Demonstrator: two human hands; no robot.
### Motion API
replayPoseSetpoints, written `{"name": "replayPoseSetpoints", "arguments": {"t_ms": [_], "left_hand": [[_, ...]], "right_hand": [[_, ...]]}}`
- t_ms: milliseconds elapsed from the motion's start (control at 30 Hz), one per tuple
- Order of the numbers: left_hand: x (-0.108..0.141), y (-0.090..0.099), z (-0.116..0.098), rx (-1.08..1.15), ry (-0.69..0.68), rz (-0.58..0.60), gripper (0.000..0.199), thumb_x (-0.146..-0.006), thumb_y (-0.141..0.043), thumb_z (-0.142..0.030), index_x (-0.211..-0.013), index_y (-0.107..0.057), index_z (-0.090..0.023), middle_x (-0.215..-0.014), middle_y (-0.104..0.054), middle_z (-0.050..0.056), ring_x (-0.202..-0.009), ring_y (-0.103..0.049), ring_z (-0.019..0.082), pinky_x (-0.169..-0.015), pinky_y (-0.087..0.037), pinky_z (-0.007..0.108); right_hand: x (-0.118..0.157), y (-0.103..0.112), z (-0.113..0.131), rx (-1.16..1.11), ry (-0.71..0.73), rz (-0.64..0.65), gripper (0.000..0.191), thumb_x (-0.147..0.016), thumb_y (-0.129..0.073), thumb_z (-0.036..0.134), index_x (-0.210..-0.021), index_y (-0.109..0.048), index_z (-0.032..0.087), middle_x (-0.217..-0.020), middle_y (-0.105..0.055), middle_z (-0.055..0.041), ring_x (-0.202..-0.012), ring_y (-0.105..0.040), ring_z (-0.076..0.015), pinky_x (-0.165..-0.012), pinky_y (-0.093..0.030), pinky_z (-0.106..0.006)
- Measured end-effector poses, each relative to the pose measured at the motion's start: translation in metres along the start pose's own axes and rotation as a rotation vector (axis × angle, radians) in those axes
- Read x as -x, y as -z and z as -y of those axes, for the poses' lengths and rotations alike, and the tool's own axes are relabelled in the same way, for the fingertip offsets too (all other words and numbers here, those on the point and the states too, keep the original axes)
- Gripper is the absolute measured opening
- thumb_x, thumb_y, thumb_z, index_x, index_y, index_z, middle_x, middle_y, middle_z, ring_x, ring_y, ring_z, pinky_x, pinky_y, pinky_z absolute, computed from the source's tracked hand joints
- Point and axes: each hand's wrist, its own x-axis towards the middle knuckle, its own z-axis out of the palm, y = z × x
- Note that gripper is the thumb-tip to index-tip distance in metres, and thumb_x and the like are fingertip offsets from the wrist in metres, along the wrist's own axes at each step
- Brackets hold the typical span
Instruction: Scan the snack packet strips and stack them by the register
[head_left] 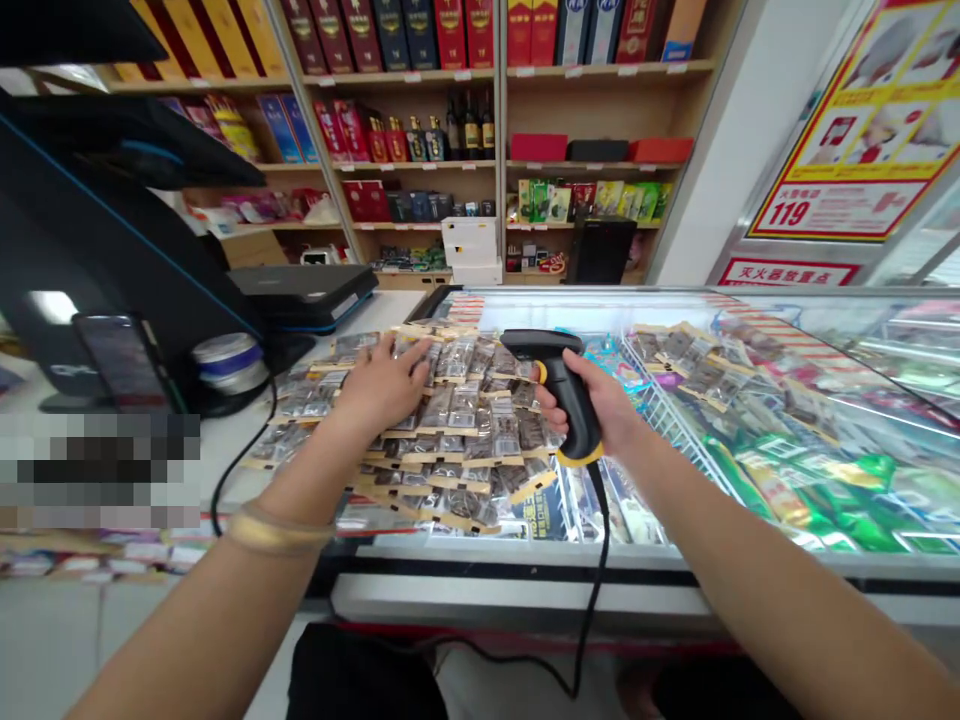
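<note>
My right hand (604, 395) is wrapped round the handle of a black and yellow barcode scanner (574, 395), its head pointing left over the packets. A black cord runs down from the handle. Fingers spread, my left hand (386, 385) lies on the overlapping small clear packets (461, 410) with tan card tops and dark contents. These packets spread in rows over the counter's end and the glass top of the freezer. Several similar packets (697, 360) lie further right on the glass. Whether my left fingers pinch any single packet does not show.
A black checkout terminal (97, 250) stands at the left with a phone (124, 360), a round container (229, 362) and a flat black device (300, 290) nearby. Green packages (810, 480) lie inside the chest freezer (525, 590). Shelves (405, 165) with boxes and bottles line the back.
</note>
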Motion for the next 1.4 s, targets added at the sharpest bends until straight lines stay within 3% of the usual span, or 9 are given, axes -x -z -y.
{"name": "replayPoseSetpoints", "arguments": {"t_ms": [167,300,500,600,700,900,1033,1200,1400], "left_hand": [[-0.007,-0.005,-0.005,0.015,0.12,0.111,0.064,-0.096,-0.029,-0.056,-0.157,-0.025,-0.038,-0.168,-0.015,0.011,-0.15,-0.022,0.045,-0.111,-0.03,0.064],[-0.012,0.004,-0.006,0.036,0.124,0.134,0.064,-0.098,-0.027,-0.052,-0.159,-0.019,-0.034,-0.169,-0.011,0.012,-0.152,-0.016,0.042,-0.115,-0.024,0.062],[-0.008,0.035,-0.042,0.067,0.089,-0.219,0.068,-0.096,-0.031,-0.054,-0.154,-0.037,-0.019,-0.163,-0.025,0.02,-0.148,-0.025,0.045,-0.117,-0.025,0.059],[-0.004,0.042,-0.09,0.168,-0.153,-0.354,0.065,-0.091,-0.042,-0.044,-0.147,-0.047,-0.011,-0.153,-0.043,0.022,-0.143,-0.038,0.038,-0.117,-0.03,0.051],[-0.006,0.031,-0.157,0.38,-0.381,-0.335,0.061,-0.09,-0.044,-0.043,-0.14,-0.053,-0.009,-0.138,-0.059,0.018,-0.134,-0.049,0.03,-0.115,-0.036,0.045],[-0.018,-0.024,-0.301,0.656,-0.37,0.003,0.049,-0.089,-0.053,-0.042,-0.13,-0.06,-0.015,-0.12,-0.07,0.013,-0.109,-0.066,0.023,-0.099,-0.049,0.037],[-0.023,-0.06,-0.357,0.554,-0.293,0.115,0.041,-0.09,-0.055,-0.041,-0.119,-0.067,-0.016,-0.122,-0.07,0.012,-0.117,-0.064,0.025,-0.099,-0.047,0.034],[-0.025,-0.078,-0.37,0.466,-0.211,0.06,0.04,-0.081,-0.065,-0.047,-0.109,-0.068,-0.019,-0.113,-0.072,0.012,-0.112,-0.065,0.029,-0.092,-0.047,0.036],[-0.029,-0.087,-0.36,0.705,-0.252,0.086,0.02,-0.08,-0.064,-0.041,-0.08,-0.06,-0.022,-0.078,-0.068,0.006,-0.079,-0.066,0.025,-0.071,-0.045,0.034]], "right_hand": [[-0.001,0.009,-0.009,-0.064,-0.028,-0.051,0.038,-0.098,-0.04,0.047,-0.093,-0.059,0.015,-0.057,-0.055,0.0003,-0.042,-0.049,-0.0099,-0.037,-0.04,-0.018],[0.005,0.008,0.0,-0.089,-0.026,-0.041,0.041,-0.102,-0.033,0.045,-0.097,-0.059,0.014,-0.057,-0.054,0.0006,-0.041,-0.048,-0.0102,-0.038,-0.04,-0.019],[0.037,0.03,0.032,-0.1,0.082,0.0,0.042,-0.101,-0.034,0.049,-0.1,-0.058,0.015,-0.059,-0.054,0.0013,-0.043,-0.047,-0.01,-0.039,-0.041,-0.019],[0.074,0.061,0.051,-0.083,0.15,-0.069,0.04,-0.1,-0.035,0.047,-0.096,-0.058,0.015,-0.059,-0.054,0.0009,-0.043,-0.046,-0.0094,-0.038,-0.041,-0.018],[0.119,0.1,0.071,-0.05,0.232,-0.197,0.039,-0.098,-0.039,0.048,-0.091,-0.058,0.015,-0.059,-0.053,0.0009,-0.042,-0.045,-0.0089,-0.038,-0.039,-0.017],[0.188,0.165,0.092,-0.058,0.338,-0.432,0.035,-0.094,-0.047,0.048,-0.087,-0.059,0.015,-0.058,-0.05,0.0008,-0.041,-0.042,-0.0088,-0.037,-0.037,-0.018],[0.199,0.185,0.086,-0.112,0.324,-0.521,0.035,-0.095,-0.044,0.045,-0.086,-0.058,0.015,-0.058,-0.051,-0.0003,-0.042,-0.043,-0.0091,-0.038,-0.038,-0.018],[0.2,0.189,0.082,-0.141,0.348,-0.492,0.031,-0.094,-0.046,0.044,-0.093,-0.059,0.016,-0.058,-0.053,-0.0003,-0.044,-0.045,-0.0104,-0.038,-0.039,-0.018],[0.203,0.182,0.083,-0.077,0.291,-0.449,0.032,-0.092,-0.052,0.048,-0.092,-0.059,0.016,-0.059,-0.054,-0.0002,-0.043,-0.045,-0.0105,-0.038,-0.04,-0.02]]}}
